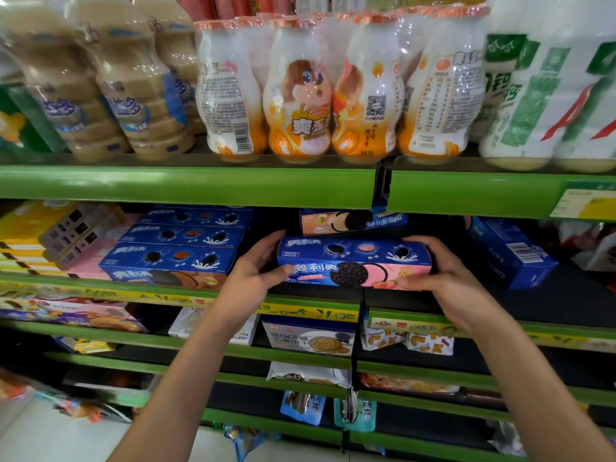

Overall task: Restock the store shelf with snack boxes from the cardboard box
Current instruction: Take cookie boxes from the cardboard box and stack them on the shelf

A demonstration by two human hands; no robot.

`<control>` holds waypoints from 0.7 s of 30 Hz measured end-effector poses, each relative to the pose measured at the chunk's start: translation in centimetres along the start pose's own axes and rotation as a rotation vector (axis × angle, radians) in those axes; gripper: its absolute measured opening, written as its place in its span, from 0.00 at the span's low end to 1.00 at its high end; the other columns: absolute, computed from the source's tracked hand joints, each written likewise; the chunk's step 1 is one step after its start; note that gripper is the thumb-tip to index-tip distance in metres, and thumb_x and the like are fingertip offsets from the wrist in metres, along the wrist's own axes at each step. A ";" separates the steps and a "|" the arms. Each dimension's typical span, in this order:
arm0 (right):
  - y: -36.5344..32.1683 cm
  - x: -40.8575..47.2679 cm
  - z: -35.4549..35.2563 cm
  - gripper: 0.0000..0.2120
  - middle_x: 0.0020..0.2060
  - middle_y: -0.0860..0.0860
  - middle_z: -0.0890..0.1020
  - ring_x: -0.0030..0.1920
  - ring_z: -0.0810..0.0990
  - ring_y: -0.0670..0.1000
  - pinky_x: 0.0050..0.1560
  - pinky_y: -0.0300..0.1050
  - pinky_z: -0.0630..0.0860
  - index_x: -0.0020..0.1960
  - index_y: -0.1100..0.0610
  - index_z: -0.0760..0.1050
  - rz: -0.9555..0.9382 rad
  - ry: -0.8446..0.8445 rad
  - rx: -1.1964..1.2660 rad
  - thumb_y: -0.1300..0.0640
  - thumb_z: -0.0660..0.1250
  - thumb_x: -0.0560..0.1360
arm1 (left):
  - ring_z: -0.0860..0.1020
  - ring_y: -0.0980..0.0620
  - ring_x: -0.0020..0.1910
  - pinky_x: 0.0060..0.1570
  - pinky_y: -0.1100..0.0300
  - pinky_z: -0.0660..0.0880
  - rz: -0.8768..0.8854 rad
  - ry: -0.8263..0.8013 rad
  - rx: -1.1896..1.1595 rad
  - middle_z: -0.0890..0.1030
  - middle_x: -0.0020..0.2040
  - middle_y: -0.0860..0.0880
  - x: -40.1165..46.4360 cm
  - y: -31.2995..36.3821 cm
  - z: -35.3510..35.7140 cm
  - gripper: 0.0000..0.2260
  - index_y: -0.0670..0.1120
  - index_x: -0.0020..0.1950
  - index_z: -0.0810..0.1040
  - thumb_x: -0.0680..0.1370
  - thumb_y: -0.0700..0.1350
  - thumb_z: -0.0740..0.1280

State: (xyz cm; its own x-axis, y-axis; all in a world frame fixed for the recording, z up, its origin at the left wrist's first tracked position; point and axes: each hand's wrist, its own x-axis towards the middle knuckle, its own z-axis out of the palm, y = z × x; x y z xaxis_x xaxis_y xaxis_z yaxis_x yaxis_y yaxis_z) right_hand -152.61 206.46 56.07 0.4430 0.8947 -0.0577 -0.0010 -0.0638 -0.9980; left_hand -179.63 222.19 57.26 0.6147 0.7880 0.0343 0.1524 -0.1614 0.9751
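**Both hands on the blue cookie box at the shelf front**

Both arms are up at the snack shelf. The left hand [258, 261] grips the left end of a blue cookie box [353, 261], thumb curled over the front face, fingers reaching behind. The right hand [440, 266] clamps the right end the same way, thumb low on the pink front panel. The box lies flat, long side facing out, at the front edge of the dark shelf [550, 295]; whether it rests on the board or hangs just above it is hard to tell. Behind it and higher sits a pink-fronted cookie box [353, 221], printed upside down. To the left, a stack of 3 blue cookie boxes [180, 248]. To the right, another blue box [506, 251] lies angled on its own. Above, shrink-wrapped orange-and-white drink bottles [300, 91] line the green shelf rail [186, 185]
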 end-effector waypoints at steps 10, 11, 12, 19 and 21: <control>-2.4 -0.2 4.0 0.46 0.67 0.40 0.68 0.65 0.70 0.42 0.63 0.37 0.65 0.80 0.44 0.46 0.016 -0.287 -0.682 0.48 0.73 0.74 | 0.71 0.46 0.69 0.72 0.48 0.60 0.518 0.065 1.060 0.76 0.68 0.48 -2.3 0.5 4.6 0.22 0.47 0.70 0.75 0.76 0.47 0.66; -2.5 -0.1 4.5 0.47 0.69 0.40 0.67 0.67 0.68 0.42 0.65 0.39 0.64 0.80 0.44 0.43 0.021 -0.305 -0.693 0.46 0.72 0.74 | 0.71 0.46 0.68 0.71 0.46 0.62 0.509 0.080 1.082 0.76 0.67 0.48 -2.3 0.5 4.4 0.22 0.48 0.69 0.75 0.75 0.48 0.67; -2.6 0.0 4.8 0.48 0.70 0.41 0.66 0.69 0.68 0.43 0.68 0.41 0.64 0.80 0.44 0.41 0.027 -0.318 -0.703 0.44 0.71 0.74 | 0.72 0.45 0.68 0.70 0.45 0.63 0.495 0.089 1.086 0.76 0.67 0.48 -2.3 0.5 4.1 0.22 0.48 0.69 0.75 0.75 0.48 0.67; -2.8 0.1 4.7 0.47 0.70 0.37 0.62 0.70 0.64 0.40 0.68 0.38 0.61 0.80 0.41 0.42 0.019 -0.352 -0.707 0.43 0.71 0.74 | 0.68 0.48 0.70 0.72 0.48 0.60 0.479 0.063 1.069 0.74 0.68 0.49 -2.6 0.2 2.8 0.23 0.49 0.72 0.71 0.77 0.51 0.63; -2.9 0.0 4.5 0.47 0.73 0.38 0.60 0.73 0.61 0.41 0.73 0.41 0.59 0.80 0.41 0.43 0.015 -0.366 -0.725 0.45 0.71 0.74 | 0.68 0.48 0.70 0.72 0.48 0.60 0.475 0.062 1.073 0.74 0.68 0.49 -2.7 0.2 2.8 0.23 0.49 0.71 0.72 0.77 0.51 0.63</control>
State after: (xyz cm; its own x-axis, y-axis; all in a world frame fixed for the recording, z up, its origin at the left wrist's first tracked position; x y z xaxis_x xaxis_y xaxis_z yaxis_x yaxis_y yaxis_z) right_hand -156.67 208.64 58.82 0.1259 0.9713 -0.2018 0.6321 -0.2354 -0.7383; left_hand -179.13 218.37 56.74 0.7514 0.5367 0.3840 0.5100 -0.8415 0.1782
